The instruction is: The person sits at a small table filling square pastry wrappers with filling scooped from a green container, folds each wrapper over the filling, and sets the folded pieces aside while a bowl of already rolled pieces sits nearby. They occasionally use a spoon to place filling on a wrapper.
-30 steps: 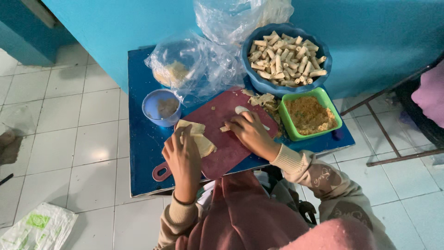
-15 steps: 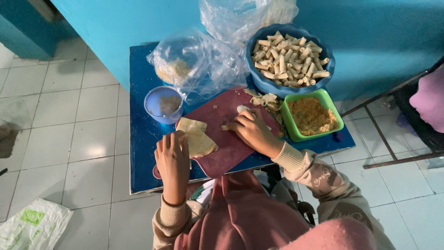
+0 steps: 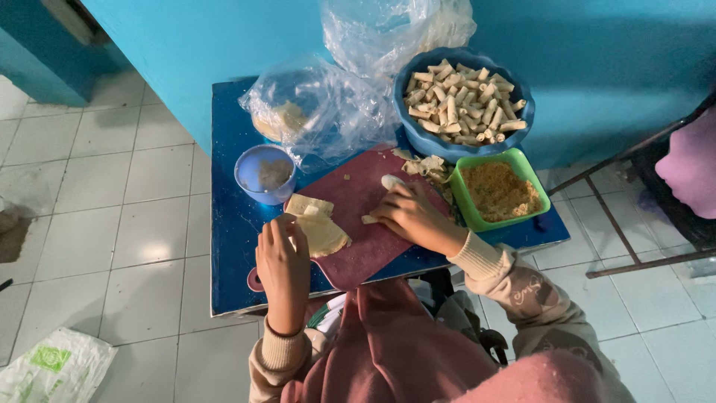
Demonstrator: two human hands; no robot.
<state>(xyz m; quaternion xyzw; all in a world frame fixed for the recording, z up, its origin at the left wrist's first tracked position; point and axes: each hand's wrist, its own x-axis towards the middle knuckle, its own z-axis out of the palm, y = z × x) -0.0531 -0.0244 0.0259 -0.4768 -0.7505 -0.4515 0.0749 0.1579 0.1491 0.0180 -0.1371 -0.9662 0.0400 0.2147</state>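
Two hands over the board [image 3: 373, 239], head view only. Left hand [image 3: 283, 272] hovers with fingers loosely extended, holding nothing, its tips just touching the near edge of the wrappers [image 3: 319, 227]. These lie just ahead of and to the right of those fingers, long axis running left to right, so the left hand is clearly nearer. Right hand [image 3: 410, 216] is curled down on the board, fingertips pinching a small pale piece [image 3: 369, 219]; a white lump [image 3: 391, 181] sits just beyond its knuckles. Count: one blue cup [image 3: 265, 175], one green tray [image 3: 498, 192] of filling, one blue bowl [image 3: 462, 101] of rolls (too many to count), two plastic bags [image 3: 328, 104].
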